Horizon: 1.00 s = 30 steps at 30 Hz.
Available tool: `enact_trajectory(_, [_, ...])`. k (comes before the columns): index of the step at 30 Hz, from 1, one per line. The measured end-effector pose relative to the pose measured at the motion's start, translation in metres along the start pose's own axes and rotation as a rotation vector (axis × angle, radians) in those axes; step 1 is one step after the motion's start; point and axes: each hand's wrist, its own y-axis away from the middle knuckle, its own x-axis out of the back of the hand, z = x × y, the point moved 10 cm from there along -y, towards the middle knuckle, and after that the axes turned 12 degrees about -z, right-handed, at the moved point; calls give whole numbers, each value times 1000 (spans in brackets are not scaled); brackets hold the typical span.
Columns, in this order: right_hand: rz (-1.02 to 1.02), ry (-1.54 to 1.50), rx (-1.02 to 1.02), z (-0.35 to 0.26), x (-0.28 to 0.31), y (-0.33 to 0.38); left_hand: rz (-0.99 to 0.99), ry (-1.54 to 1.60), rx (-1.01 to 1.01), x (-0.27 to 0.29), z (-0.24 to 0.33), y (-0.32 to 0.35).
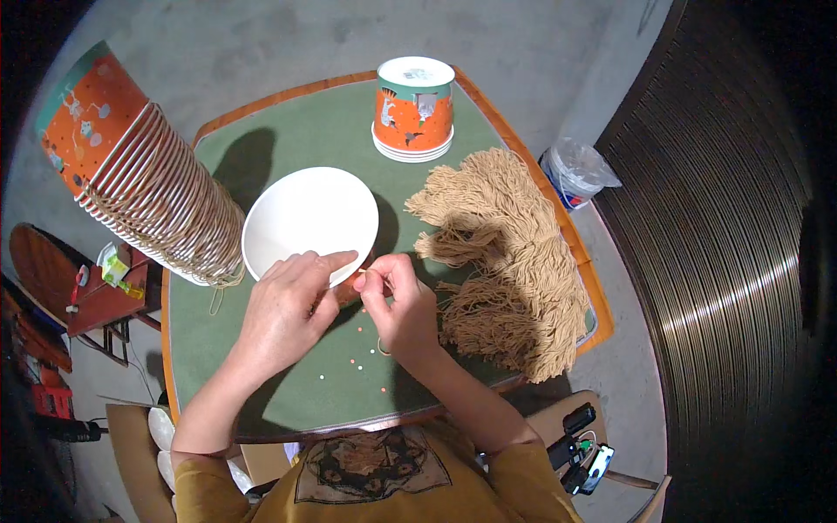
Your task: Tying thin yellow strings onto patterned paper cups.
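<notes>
A paper bucket with a white inside stands tilted on the table, its mouth facing up toward me. My left hand grips its near rim, thumb outside, with the index finger stretched toward the right. Close to that fingertip, my right hand pinches a thin tan cord at the bucket's right rim. Part of the cord is hidden by the fingers. Small white and orange paper dots lie scattered below the hands. Right of my right hand spreads a big heap of tan cords.
A tall leaning stack of orange buckets with cords rises at the left. At the far edge, a short upside-down bucket stack stands on the green table. A bag-lined pail is beyond the right edge; a phone lies at lower right.
</notes>
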Motion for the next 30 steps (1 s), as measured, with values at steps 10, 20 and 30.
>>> enact_trajectory(10, [61,10,68,-2,0,-1,10,-40,-19,1,2,1])
enact_trajectory(20, [71,63,121,-7,1,-2,-42,-46,-11,-1,6,-2])
enact_trajectory(30, [66,73,127,-8,0,-2,-416,560,160,-28,-33,-26])
